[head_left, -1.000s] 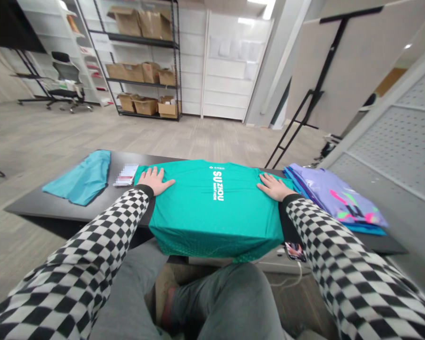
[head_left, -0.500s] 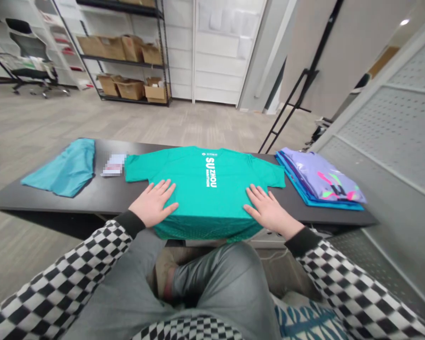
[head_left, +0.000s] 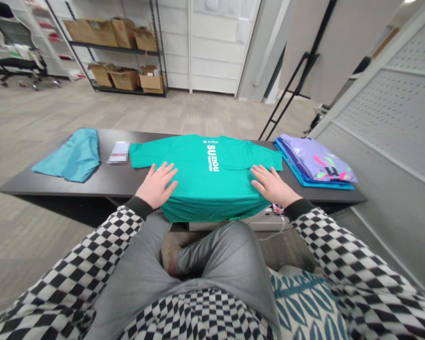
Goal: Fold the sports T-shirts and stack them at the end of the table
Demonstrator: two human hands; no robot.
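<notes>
A green T-shirt [head_left: 208,182] with white "SUZHOU MARATHON" lettering lies spread on the dark table [head_left: 123,182]. Its sleeves reach out to both sides, and its lower part hangs over the near edge. My left hand [head_left: 157,184] rests flat, fingers apart, at the shirt's left side below the sleeve. On the opposite side, my right hand [head_left: 273,184] lies in the same way, fingers stretched over the shirt's edge. Neither hand grips the cloth.
Folded blue-teal cloth [head_left: 72,156] lies at the table's left, beside a blurred card [head_left: 119,152]. A stack of folded clothes, a lilac one on top [head_left: 317,158], sits at the right end. Beyond stands a shelf [head_left: 116,48] with cardboard boxes; a perforated panel [head_left: 393,127] borders the right.
The view has tilted slightly, so the table appears higher and shifted. Both hands stay flat at the shirt's sides, with hardly any movement over the cloth.
</notes>
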